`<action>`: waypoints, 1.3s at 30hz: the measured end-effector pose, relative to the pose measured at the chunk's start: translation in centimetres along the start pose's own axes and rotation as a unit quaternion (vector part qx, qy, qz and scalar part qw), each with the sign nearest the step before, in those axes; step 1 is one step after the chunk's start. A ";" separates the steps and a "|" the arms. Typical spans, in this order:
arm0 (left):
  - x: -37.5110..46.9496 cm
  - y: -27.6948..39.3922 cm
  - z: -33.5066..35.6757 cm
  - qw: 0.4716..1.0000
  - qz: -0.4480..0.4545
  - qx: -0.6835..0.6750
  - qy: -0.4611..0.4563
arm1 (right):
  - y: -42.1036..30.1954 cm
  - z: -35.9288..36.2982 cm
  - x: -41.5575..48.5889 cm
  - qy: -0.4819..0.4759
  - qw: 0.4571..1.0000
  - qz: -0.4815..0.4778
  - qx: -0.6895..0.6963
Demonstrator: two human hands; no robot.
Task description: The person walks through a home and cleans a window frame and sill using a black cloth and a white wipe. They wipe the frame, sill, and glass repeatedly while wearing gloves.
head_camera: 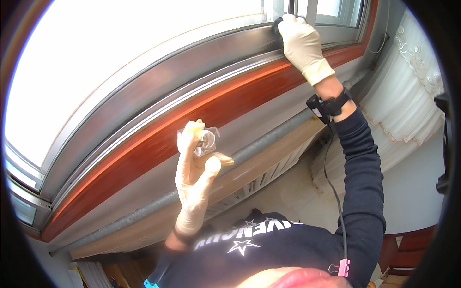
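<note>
Both hands wear thin cream-coloured gloves. My right hand [301, 45] presses a dark cloth or pad [278, 28] against the metal window frame [230, 46], near the frame's right part. Most of that dark thing is hidden under the fingers. In front of my chest, my left hand [194, 180] is raised with a crumpled whitish wad [206, 142], paper or thin plastic, held among its curled fingers. It is apart from the red-brown wooden sill [155, 135] behind it in the view.
A grey metal pipe [273, 135] runs below the sill, above a wooden ledge [237, 176] and a white radiator [259, 183]. Sheer curtains [392, 104] hang at the right. A black cable [329, 172] trails from the wrist-strapped device [318, 109] along my right sleeve.
</note>
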State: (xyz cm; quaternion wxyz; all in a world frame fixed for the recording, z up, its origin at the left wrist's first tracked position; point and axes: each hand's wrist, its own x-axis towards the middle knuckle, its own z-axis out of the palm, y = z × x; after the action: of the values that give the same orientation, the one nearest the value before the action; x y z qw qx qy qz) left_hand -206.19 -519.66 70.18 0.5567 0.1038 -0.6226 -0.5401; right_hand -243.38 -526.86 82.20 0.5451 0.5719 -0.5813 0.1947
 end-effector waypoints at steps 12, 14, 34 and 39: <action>-0.3 -2.2 -1.7 0.997 -0.002 -0.065 -0.033 | -4.3 -3.0 -1.3 0.026 0.975 0.002 0.220; -0.5 -2.1 -1.9 0.996 -0.011 -0.080 -0.029 | -1.6 -2.7 -1.5 -0.003 0.997 0.008 0.078; -0.8 -2.5 -2.4 0.996 0.015 -0.069 -0.060 | 2.1 -4.4 -0.6 -0.026 0.991 -0.134 0.005; -0.8 -2.8 -2.0 0.996 0.021 -0.066 -0.055 | 0.5 -2.6 -2.4 -0.060 0.970 0.026 0.233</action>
State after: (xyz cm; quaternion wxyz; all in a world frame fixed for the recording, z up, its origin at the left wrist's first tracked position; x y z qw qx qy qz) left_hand -205.57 -521.32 67.11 0.5386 0.0244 -0.6172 -0.5731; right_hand -243.37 -523.42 81.16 0.3555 0.6782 -0.5667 0.3041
